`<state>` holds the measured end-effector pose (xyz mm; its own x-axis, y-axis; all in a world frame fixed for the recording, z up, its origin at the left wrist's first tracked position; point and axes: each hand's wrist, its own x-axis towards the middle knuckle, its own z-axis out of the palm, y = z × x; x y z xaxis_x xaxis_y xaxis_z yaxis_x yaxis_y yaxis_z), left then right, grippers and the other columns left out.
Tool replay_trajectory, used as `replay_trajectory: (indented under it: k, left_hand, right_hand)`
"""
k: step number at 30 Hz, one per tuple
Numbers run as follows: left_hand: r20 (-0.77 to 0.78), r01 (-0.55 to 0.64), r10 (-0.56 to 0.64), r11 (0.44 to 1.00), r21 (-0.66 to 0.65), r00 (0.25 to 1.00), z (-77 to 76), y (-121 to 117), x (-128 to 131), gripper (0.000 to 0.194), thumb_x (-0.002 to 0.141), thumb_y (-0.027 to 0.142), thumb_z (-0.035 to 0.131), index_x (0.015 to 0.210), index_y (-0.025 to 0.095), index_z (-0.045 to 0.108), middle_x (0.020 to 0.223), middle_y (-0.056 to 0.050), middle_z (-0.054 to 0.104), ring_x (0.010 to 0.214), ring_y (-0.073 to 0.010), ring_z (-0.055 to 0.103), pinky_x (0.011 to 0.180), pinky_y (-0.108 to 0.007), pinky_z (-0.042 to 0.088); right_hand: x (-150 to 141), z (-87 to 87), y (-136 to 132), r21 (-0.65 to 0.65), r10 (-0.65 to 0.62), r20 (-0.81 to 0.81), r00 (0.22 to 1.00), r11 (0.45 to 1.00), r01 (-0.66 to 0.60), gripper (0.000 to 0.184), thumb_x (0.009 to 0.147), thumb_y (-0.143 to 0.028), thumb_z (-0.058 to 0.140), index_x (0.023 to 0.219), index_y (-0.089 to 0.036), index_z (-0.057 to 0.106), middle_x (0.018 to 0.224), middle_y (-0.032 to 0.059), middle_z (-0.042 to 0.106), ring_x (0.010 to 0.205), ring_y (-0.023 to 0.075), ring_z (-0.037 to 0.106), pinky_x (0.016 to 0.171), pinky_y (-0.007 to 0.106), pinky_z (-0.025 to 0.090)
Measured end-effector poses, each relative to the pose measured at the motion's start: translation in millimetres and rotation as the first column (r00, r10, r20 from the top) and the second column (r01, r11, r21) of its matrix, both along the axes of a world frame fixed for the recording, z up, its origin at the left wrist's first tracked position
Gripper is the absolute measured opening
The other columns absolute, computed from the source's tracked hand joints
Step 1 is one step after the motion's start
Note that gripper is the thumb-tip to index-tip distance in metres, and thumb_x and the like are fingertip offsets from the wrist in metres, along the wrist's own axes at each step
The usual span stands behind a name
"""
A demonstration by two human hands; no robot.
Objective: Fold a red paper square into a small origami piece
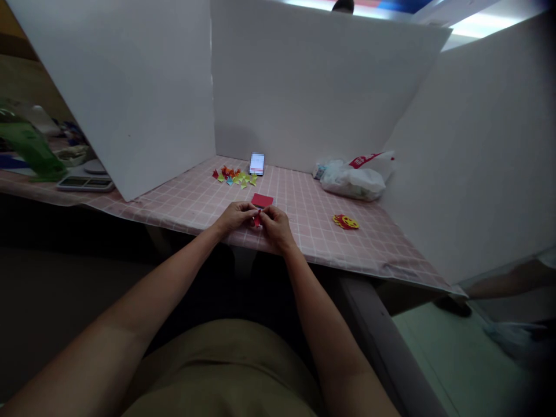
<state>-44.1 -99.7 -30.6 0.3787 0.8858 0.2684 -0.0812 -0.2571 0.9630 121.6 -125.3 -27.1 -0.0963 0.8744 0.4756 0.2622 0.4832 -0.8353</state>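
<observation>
Though fingers [267, 219] partly hide it, small red paper [257, 221] shows.

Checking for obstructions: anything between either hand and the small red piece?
Nothing visible. The left hand and right hand both hold the small red piece at the fingertips, partly hiding it. The flat red rectangle lies just beyond the hands, not between them and the piece.
</observation>
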Motion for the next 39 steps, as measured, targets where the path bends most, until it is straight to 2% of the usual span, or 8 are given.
replay_trajectory:
  k: [7, 20, 30, 39]
  left_hand:
    - [0.030, 0.002, 0.000, 0.998, -0.056, 1.000, 1.1, -0.3, 0.6, 0.022, 0.082, 0.033, 0.072, 0.080, 0.012, 0.067, 0.065, -0.003, 0.069, 0.059, -0.0111, 0.063, 0.063, -0.023, 0.052]
    - [0.057, -0.005, 0.010, 0.996, -0.087, 0.998, 1.5, -0.2, 0.3, 0.010, 0.080, 0.023, 0.071, 0.083, 0.013, 0.068, 0.067, -0.002, 0.069, 0.058, -0.0097, 0.062, 0.063, -0.023, 0.053]
    - [0.036, -0.040, 0.042, 0.997, -0.060, 0.998, 3.2, -1.5, 0.5, 0.012, 0.076, 0.024, 0.073, 0.080, 0.014, 0.068, 0.067, -0.001, 0.068, 0.058, -0.0096, 0.062, 0.059, -0.022, 0.049]
    - [0.022, -0.045, 0.046, 0.999, -0.025, 0.999, 3.6, -4.8, 1.8, 0.018, 0.077, 0.029, 0.074, 0.079, 0.013, 0.068, 0.066, -0.001, 0.067, 0.059, -0.0115, 0.062, 0.061, -0.024, 0.053]
  right_hand:
    - [-0.1, 1.4, -0.9, 0.002, 0.000, 0.016, 1.000, 1.000, 0.000, 0.017, 0.082, -0.028, 0.056, 0.067, -0.020, 0.057, 0.066, 0.0000, 0.061, 0.065, 0.0157, 0.053, 0.063, 0.028, 0.040]
    - [-0.1, 2.5, -2.4, 0.018, 0.016, 0.019, 1.000, 1.000, -0.016, 0.015, 0.083, -0.023, 0.058, 0.068, -0.020, 0.057, 0.066, 0.0001, 0.061, 0.065, 0.0157, 0.054, 0.064, 0.029, 0.040]
    - [-0.9, 0.2, -0.3, 0.020, 0.013, 0.030, 0.999, 1.000, -0.013, 0.015, 0.083, -0.023, 0.057, 0.068, -0.020, 0.058, 0.067, 0.0003, 0.062, 0.066, 0.0162, 0.055, 0.065, 0.029, 0.040]
    - [0.6, -2.3, 2.2, 0.000, 0.012, 0.012, 1.000, 1.000, -0.012, 0.013, 0.081, -0.026, 0.057, 0.068, -0.021, 0.058, 0.069, 0.0001, 0.061, 0.067, 0.0163, 0.055, 0.066, 0.029, 0.042]
